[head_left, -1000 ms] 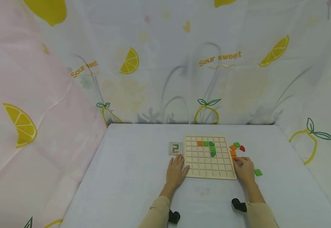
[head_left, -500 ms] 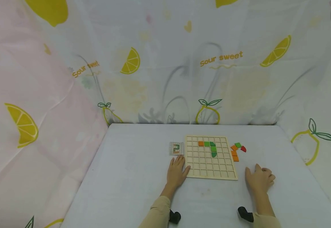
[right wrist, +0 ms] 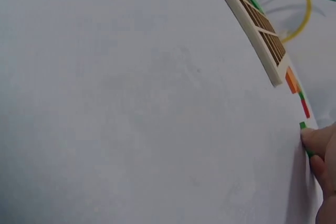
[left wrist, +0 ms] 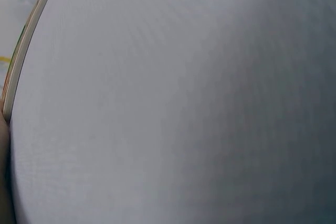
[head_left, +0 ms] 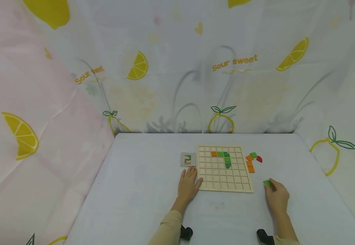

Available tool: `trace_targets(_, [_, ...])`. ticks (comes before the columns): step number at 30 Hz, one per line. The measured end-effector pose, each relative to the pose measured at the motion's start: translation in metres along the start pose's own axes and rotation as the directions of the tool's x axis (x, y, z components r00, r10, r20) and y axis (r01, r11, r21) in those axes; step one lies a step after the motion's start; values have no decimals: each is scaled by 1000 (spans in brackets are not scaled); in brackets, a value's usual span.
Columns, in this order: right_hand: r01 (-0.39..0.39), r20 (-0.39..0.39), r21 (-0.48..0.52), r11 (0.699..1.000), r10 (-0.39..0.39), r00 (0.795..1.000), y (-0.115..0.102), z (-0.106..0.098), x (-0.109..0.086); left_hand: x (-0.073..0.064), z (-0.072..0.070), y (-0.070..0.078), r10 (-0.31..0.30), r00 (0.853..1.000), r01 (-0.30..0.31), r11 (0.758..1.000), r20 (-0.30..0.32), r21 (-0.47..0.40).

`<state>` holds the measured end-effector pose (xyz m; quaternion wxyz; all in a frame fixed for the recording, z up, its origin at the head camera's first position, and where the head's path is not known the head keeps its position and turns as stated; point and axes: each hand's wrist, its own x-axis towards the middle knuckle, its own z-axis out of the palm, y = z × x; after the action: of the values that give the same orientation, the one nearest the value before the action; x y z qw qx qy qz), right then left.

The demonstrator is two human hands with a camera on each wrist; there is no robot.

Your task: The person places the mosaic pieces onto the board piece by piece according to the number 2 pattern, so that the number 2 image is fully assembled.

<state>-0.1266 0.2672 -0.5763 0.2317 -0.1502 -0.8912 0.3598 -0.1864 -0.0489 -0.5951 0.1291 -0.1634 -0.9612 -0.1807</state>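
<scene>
Shifted toward the grid board (head_left: pixel 223 177) since a second ago, the green tile (head_left: pixel 266 182) is now pinched between the thumb and fingers of my right hand (head_left: pixel 277 198), near the board's lower right corner but apart from it. My left hand (head_left: pixel 188 186) lies with fingers extended, thumb at the board's left edge, fingertips by the pattern card (head_left: pixel 187 159). Orange tiles (head_left: pixel 250 166), another green piece (head_left: pixel 253 155) and a red piece (head_left: pixel 259 159) lie on the table (head_left: pixel 140 183) right of the board. Five pieces sit in its cells: one orange, four green.
</scene>
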Motion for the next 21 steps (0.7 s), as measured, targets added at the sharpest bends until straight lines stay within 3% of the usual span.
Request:
trace_targets(5, [24,-13,44,999,-23,1000,-2,11,9,1,-1,1,-2,1000,2,1000,2,-11])
trace_targets(11, [-59,-4,121,991,60,998,-4,19,26,2,-1,0,9,1000,-9,1000,-12,-19])
trace_targets(16, [-129,94,123,984,118,989,-4,18,43,1,0,-1,5,1000,-5,1000,-5,-12])
trace_targets(21, [-105,184,56,993,93,978,-5,14,53,0,-2,0,14,1000,-14,1000,-23,-8])
